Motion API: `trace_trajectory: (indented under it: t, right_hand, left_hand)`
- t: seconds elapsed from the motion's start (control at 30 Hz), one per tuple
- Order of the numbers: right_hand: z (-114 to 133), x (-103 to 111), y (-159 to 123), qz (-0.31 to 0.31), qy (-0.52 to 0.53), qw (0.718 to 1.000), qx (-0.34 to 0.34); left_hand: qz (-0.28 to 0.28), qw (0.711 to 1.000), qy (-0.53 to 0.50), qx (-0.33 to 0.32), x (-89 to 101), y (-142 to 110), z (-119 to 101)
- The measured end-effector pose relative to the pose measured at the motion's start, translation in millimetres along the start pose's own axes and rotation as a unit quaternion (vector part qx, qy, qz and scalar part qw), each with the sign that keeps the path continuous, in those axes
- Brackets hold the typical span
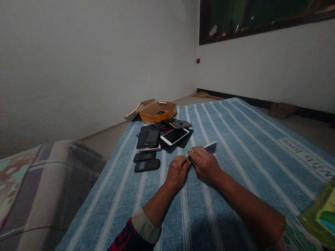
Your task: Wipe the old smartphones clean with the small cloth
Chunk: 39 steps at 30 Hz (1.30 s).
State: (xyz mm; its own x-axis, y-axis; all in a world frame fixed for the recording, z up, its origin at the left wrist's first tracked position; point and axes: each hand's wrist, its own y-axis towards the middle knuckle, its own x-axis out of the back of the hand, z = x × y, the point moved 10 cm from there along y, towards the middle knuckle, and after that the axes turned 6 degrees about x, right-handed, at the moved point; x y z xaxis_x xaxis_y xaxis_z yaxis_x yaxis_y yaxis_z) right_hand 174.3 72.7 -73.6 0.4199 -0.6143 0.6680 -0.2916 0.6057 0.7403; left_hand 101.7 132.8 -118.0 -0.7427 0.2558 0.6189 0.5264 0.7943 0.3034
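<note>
Silver-edged phone: one, slanting out beyond the hands, to the right of the phone pile.
Right hand: one, fingers curled over the phone's near part, gripping it.
Left hand: one, fingertips drawn together at the phone's near end; cannot tell whether they pinch it.
Keypad phones: two, just beside each other, left of the left hand.
White phone: one, screen up on the pile; overlap hides the pile's full count.
Orange box: one, open, behind the pile.
Striped cloth: one, blue.

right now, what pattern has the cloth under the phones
The cloth is blue with pale stripes, in the head view.
</note>
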Motion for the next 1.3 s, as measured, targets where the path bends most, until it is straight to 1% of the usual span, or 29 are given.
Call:
trace_trajectory:
  t: [0.13,0.2,0.23,0.3,0.37,0.47,0.57,0.67,0.73,0.8,0.97,1.03,1.1,1.23,1.3]
  right_hand:
    - [-35.2,11.5,-7.8,-0.015,-0.01,0.998,-0.057]
    - [-44.5,15.1,-11.3,-0.027,-0.022,0.997,-0.071]
    - [-44.8,15.9,-11.9,-0.032,-0.027,0.997,-0.072]
    - [-36.4,17.0,-10.4,-0.046,-0.029,0.997,-0.058]
    - [-20.3,18.7,-6.0,-0.063,-0.012,0.997,-0.029]
    - [2.3,26.9,1.8,-0.101,0.038,0.994,0.008]
    - [8.7,40.6,6.6,-0.146,0.07,0.987,0.008]
    - [5.7,48.1,8.1,-0.163,0.091,0.982,0.0]
    - [0.6,48.3,7.0,-0.163,0.104,0.981,-0.002]
    - [-8.6,45.8,3.4,-0.161,0.108,0.981,-0.011]
    - [-47.4,37.1,-12.9,-0.162,0.087,0.98,-0.076]
    - [-54.2,35.9,-16.7,-0.164,0.067,0.98,-0.091]
    - [-47.2,35.6,-14.7,-0.161,0.049,0.983,-0.076]
    - [-5.9,36.2,-0.3,-0.15,0.053,0.987,0.0]
    - [11.0,37.8,5.8,-0.149,0.068,0.986,0.026]
  left_hand:
    - [-0.008,1.0,0.017,0.003,1.0,0.6,1.0]
    - [-0.013,1.0,0.016,0.007,1.5,0.5,2.2]
    - [-0.016,1.0,0.013,0.009,1.9,0.3,2.7]
    - [-0.024,1.0,-0.002,0.009,3.8,-0.4,2.4]
    - [-0.031,0.999,-0.025,0.001,6.4,-1.6,-1.0]
    - [-0.047,0.998,-0.039,-0.028,13.2,-4.3,-13.0]
    - [-0.075,0.995,-0.021,-0.067,22.4,-7.7,-29.9]
    - [-0.09,0.991,-0.001,-0.095,27.7,-10.5,-43.5]
    - [-0.093,0.99,0.008,-0.104,28.7,-11.7,-47.9]
    - [-0.092,0.99,0.013,-0.102,28.9,-12.1,-47.9]
    - [-0.096,0.992,-0.001,-0.084,31.4,-11.7,-37.8]
    - [-0.1,0.992,-0.009,-0.078,32.4,-11.6,-33.8]
    - [-0.098,0.992,-0.012,-0.072,31.5,-11.7,-31.0]
    - [-0.085,0.994,-0.012,-0.069,25.3,-13.6,-30.8]
    - [-0.082,0.994,-0.001,-0.069,22.5,-14.6,-31.5]
